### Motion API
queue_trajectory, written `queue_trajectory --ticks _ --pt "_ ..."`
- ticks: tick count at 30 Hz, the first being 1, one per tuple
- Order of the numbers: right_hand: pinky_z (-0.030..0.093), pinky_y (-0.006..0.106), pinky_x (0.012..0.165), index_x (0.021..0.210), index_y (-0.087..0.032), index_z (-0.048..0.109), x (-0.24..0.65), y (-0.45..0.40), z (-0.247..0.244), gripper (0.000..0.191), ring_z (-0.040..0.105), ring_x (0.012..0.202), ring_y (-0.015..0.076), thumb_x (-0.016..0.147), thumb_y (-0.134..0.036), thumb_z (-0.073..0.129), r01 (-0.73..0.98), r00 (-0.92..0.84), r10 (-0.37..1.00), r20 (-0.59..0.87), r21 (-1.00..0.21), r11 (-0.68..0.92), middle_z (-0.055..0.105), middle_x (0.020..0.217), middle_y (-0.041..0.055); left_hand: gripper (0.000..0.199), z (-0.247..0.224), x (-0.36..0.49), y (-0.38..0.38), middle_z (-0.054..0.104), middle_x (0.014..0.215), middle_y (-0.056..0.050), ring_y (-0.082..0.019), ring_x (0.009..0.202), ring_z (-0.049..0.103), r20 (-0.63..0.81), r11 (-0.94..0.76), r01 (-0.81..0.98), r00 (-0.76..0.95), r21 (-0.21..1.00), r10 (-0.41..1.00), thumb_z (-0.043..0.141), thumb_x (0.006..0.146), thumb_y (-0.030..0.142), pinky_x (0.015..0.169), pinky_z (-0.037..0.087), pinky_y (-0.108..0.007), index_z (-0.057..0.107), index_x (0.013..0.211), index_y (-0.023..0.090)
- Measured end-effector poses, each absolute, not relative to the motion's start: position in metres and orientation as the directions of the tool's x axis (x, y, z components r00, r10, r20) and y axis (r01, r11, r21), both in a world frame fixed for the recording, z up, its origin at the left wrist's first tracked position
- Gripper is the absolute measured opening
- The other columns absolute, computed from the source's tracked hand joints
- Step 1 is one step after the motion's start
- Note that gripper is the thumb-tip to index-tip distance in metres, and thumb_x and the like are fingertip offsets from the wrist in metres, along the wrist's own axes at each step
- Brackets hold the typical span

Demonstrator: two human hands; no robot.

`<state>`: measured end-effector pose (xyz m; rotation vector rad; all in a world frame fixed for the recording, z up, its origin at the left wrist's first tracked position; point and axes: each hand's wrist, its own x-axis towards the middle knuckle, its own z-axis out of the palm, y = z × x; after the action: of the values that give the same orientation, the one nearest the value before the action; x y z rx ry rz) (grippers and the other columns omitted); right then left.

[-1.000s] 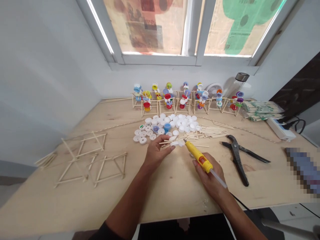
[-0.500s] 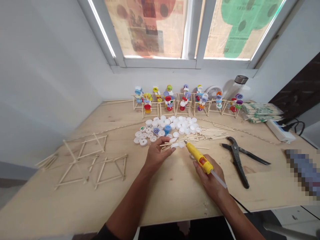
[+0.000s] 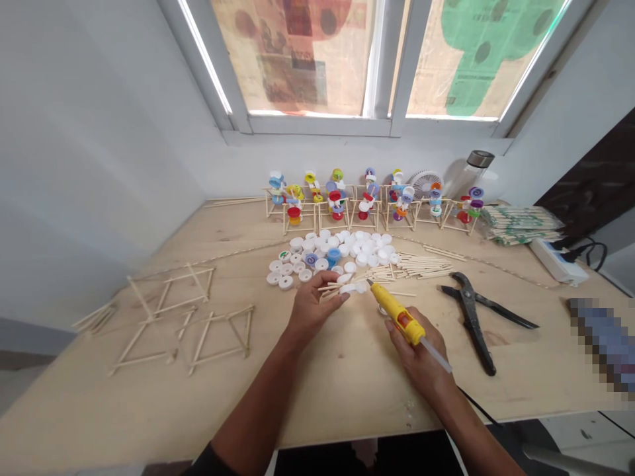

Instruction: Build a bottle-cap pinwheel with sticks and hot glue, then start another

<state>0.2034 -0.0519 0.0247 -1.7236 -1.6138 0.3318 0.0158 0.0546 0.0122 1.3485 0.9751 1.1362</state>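
Note:
My left hand (image 3: 313, 304) pinches a small piece made of thin wooden sticks with white bottle caps (image 3: 351, 288) on it. My right hand (image 3: 421, 350) is wrapped round a yellow glue gun (image 3: 397, 312), a clear glue stick jutting from its rear. The gun's nozzle points up and left and is close to the held caps; whether it touches them I cannot tell. Behind my left hand lies a pile of mostly white caps (image 3: 364, 248), with a blue one among them. Loose wooden sticks (image 3: 421, 266) lie right of that pile.
Black pliers (image 3: 469, 317) lie on the wooden table (image 3: 342, 396) at right. Stick frames (image 3: 198, 337) rest at left. Along the back stand stick stands with colourful cap wheels (image 3: 337, 205), a small fan, a bottle (image 3: 471, 175), bagged sticks (image 3: 520, 223) and a power strip (image 3: 558, 261).
The glue gun's tip has shifted very slightly relative to the held caps. Both hands keep their grips, and the whole view has moved a little.

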Motion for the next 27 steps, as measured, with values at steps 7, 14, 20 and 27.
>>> queue_trajectory --ticks 7,14,20,27 --pt "0.039 0.025 0.056 0.075 -0.022 0.049 0.206 -0.051 0.022 0.021 0.052 0.062 0.0156 0.088 -0.038 0.047 0.760 0.177 0.935 0.308 -0.647 0.069 0.056 0.068 0.0004 0.036 0.012 0.015 0.055 0.066 0.092 -0.004 -0.020 0.086 0.063 0.113 -0.103 -0.056 0.218 0.993 0.969 0.077 0.062 0.033 0.076 0.050 -0.030 0.063 0.092 0.020" --pt "0.039 0.026 0.056 0.074 -0.022 0.049 0.207 -0.054 0.029 0.021 0.052 0.062 0.0164 0.087 -0.038 0.047 0.764 0.195 0.930 0.312 -0.643 0.055 0.055 0.067 0.0004 0.038 0.013 0.016 0.057 0.067 0.089 -0.005 -0.022 0.086 0.064 0.082 -0.073 -0.052 0.209 0.996 0.974 0.079 0.058 0.036 0.077 0.050 -0.032 0.062 0.089 0.019" --pt "0.042 0.026 0.057 0.082 -0.022 0.052 0.204 -0.060 0.043 0.015 0.056 0.067 0.0166 0.089 -0.035 0.048 0.657 0.110 0.949 0.295 -0.738 0.153 0.058 0.074 0.0017 0.036 0.018 0.019 0.053 0.066 0.081 -0.002 -0.019 0.079 0.064 0.045 -0.028 -0.095 0.179 0.995 0.983 0.079 0.058 0.036 0.073 0.050 -0.031 0.061 0.084 0.020" --pt "0.045 0.027 0.060 0.088 -0.021 0.056 0.204 -0.064 0.050 0.011 0.059 0.070 0.0173 0.087 -0.030 0.050 0.654 0.082 0.941 0.328 -0.730 0.198 0.061 0.078 0.0022 0.035 0.017 0.020 0.054 0.062 0.073 0.001 -0.016 0.072 0.060 0.046 -0.023 -0.135 0.173 0.991 0.984 0.079 0.057 0.033 0.069 0.048 -0.028 0.060 0.084 0.020"
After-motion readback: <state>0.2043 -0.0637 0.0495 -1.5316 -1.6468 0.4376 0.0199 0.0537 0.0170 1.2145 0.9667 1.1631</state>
